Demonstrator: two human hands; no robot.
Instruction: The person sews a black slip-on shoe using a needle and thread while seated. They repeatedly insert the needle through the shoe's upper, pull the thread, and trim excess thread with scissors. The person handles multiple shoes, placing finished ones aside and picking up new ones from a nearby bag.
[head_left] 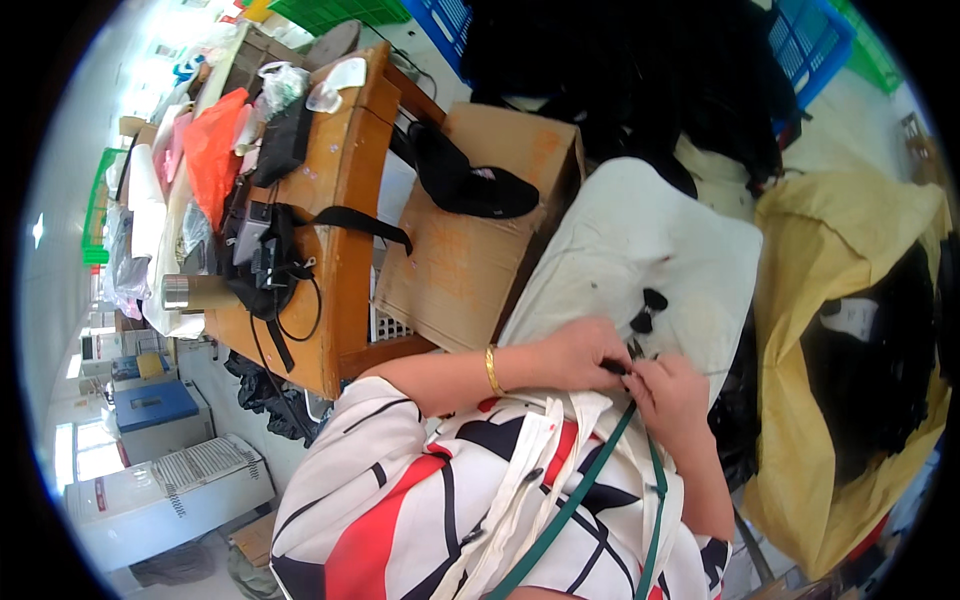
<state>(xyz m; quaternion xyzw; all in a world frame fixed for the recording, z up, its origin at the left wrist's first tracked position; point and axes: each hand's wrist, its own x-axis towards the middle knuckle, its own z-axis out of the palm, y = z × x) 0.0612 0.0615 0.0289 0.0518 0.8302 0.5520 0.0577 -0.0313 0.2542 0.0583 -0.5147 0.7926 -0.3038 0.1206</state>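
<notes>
Close above the lap, loose green straps (pixel 565 505) run over the patterned clothing (pixel 375 500) right up to the hands — they are best kept clear of the fine work. Left hand (pixel 578 354) grasps a small black piece (pixel 613 366) in its fingertips, over the near edge of the white cloth (pixel 615 235); right hand (pixel 674 396) is pinched closed just beside it, on what I cannot tell. A pointed metal tip (pixel 636 350) shows between them, so a steady pinch, with fingertips behind the point, should serve best. Just beyond, two dark bits (pixel 654 299) lie on the cloth, near enough to get swept aside. Farther out, a cardboard box (pixel 465 240) bearing a black shoe (pixel 475 188) crowds the left — with a cluttered wooden table (pixel 345 250) past it — and a yellow sack (pixel 800 235) hems in the right. Black heaped goods (pixel 620 65) fill the far side.
</notes>
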